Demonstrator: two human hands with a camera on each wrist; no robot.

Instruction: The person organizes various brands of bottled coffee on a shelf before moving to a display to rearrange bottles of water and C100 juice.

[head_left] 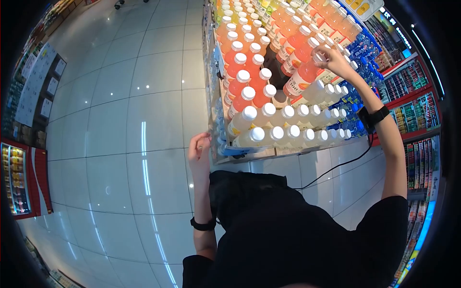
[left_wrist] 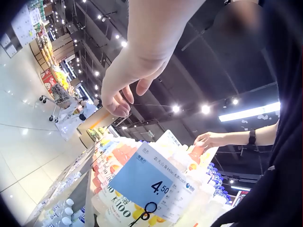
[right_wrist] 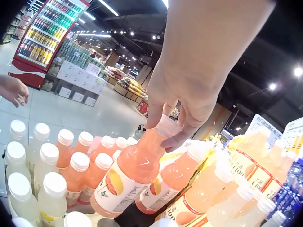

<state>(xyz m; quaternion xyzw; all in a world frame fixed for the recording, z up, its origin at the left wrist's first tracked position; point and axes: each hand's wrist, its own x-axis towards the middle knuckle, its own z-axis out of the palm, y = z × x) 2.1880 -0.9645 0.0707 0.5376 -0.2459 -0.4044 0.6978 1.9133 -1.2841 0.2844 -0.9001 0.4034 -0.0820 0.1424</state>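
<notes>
The clear plastic bottle of pink drink (right_wrist: 135, 170), top up and looking a bit tipped, is right under the right hand (head_left: 335, 65), which pinches its top, while the empty left hand (head_left: 199, 146), fingers softly bent, is well off to the left.

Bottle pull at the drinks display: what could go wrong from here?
The right hand holds the pink bottle only around its cap, and it hangs tilted; it might swing or slip.
It is close to the neighbouring pink bottle, so a bump could knock that one over.
The empty left hand is well off to the side, so it probably couldn't catch a drop.
</notes>
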